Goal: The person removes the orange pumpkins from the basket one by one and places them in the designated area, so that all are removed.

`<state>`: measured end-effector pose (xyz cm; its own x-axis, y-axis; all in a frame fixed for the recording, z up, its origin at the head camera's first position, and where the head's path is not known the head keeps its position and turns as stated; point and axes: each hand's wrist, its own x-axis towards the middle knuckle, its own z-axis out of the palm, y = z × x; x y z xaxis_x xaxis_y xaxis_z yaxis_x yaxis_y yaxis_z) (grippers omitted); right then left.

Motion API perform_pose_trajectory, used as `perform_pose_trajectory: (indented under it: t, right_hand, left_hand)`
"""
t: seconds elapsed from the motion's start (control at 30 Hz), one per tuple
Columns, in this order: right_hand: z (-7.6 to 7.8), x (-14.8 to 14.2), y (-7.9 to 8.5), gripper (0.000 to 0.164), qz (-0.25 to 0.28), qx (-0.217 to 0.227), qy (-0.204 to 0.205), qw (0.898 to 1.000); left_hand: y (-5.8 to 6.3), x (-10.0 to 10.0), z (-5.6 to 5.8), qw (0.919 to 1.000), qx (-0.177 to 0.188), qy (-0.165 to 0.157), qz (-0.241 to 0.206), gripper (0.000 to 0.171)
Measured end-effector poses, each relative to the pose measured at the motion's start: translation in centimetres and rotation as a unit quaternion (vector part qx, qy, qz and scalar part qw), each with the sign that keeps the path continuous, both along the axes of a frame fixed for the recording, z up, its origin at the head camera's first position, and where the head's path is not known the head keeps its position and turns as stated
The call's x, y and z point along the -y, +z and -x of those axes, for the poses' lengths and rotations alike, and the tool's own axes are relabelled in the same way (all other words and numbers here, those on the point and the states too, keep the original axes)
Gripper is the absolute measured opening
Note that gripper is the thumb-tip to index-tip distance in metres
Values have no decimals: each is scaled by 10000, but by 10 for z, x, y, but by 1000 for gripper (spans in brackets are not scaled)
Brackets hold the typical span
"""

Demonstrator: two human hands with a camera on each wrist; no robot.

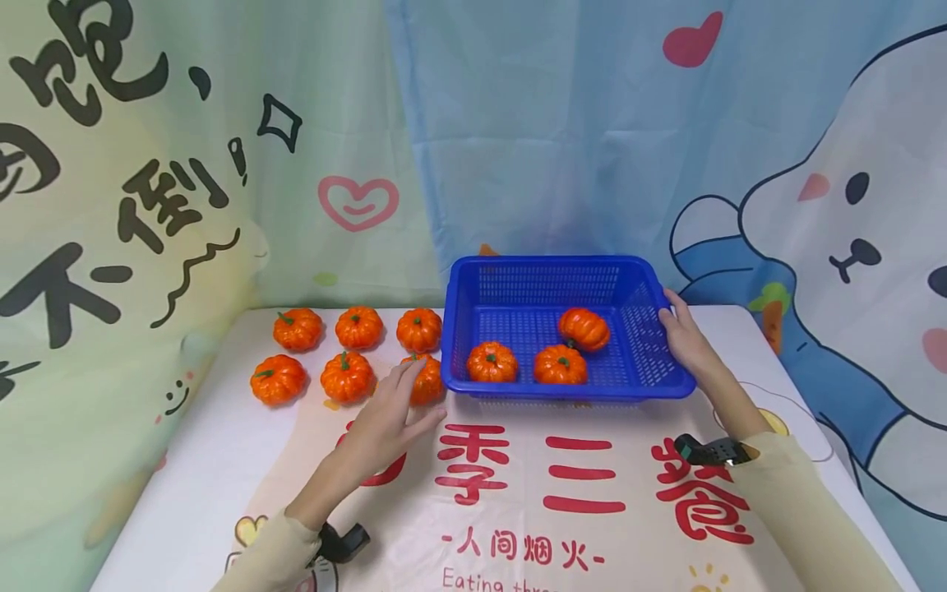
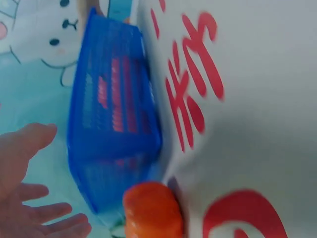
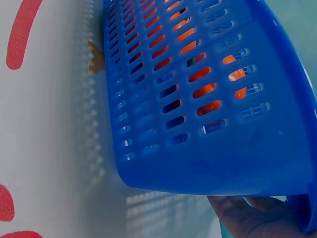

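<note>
While the right hand (image 1: 684, 335) grips the right end of the blue, rectangular, perforated plastic basket (image 1: 547, 284), the left hand (image 1: 385, 421) hangs loose, grasping nothing, near a glossy orange ribbed pumpkin (image 1: 429, 385) just left of the basket: one careless nudge could roll it!

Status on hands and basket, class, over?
Left hand open, empty. Right hand holding blue plastic basket. Three orange pumpkins inside; two more crowd its left end.
</note>
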<state>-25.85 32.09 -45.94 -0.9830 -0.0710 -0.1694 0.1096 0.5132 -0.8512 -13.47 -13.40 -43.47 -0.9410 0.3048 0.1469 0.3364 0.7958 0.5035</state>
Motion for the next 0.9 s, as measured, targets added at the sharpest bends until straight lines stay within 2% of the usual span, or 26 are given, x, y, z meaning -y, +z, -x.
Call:
perform_pose_trajectory:
  t: [0.23,0.6,0.8,0.9]
  right_hand:
    - [0,0,0,59,9,38,-56,10000]
    - [-1,1,2,59,3,-6,-37,10000]
    - [0,-1,0,59,25,-15,-27,10000]
    - [0,-1,0,59,32,22,-27,10000]
  left_hand:
    - [6,-15,-3,9988,17,-384,-313,72]
    - [10,-19,-1,9979,-55,-424,-490,68]
    - [9,-17,-1,9969,144,-463,-614,68]
    - [14,-18,0,9964,236,-549,-600,67]
